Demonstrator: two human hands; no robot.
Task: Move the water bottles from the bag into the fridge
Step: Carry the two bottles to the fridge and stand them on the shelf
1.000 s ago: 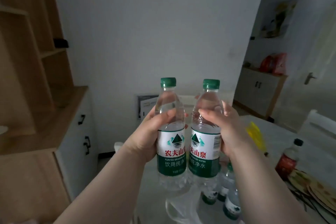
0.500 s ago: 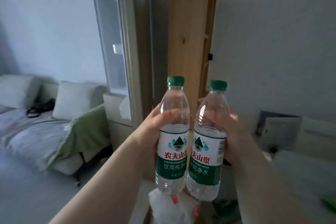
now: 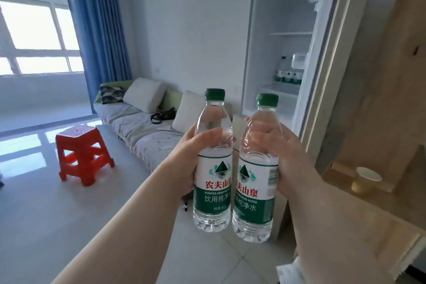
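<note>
I hold two clear water bottles with green caps and green-white labels upright in front of me, side by side. My left hand (image 3: 184, 159) grips the left bottle (image 3: 213, 168) around its upper body. My right hand (image 3: 291, 163) grips the right bottle (image 3: 254, 182) the same way. Ahead on the right stands the white fridge (image 3: 260, 37) with its door open. Several more bottles (image 3: 288, 71) of the same kind stand together on a lower shelf inside. The bag is out of view.
A red plastic stool (image 3: 83, 152) stands on the tiled floor at the left. A grey sofa (image 3: 140, 127) with cushions and a black handbag runs along the wall. A wooden shelf unit (image 3: 378, 196) with a small yellow cup (image 3: 365, 178) is close on the right.
The view has swung left from the table and wall to the living room and the open fridge. Both hands keep their hold on the bottles, still side by side in front of me.
</note>
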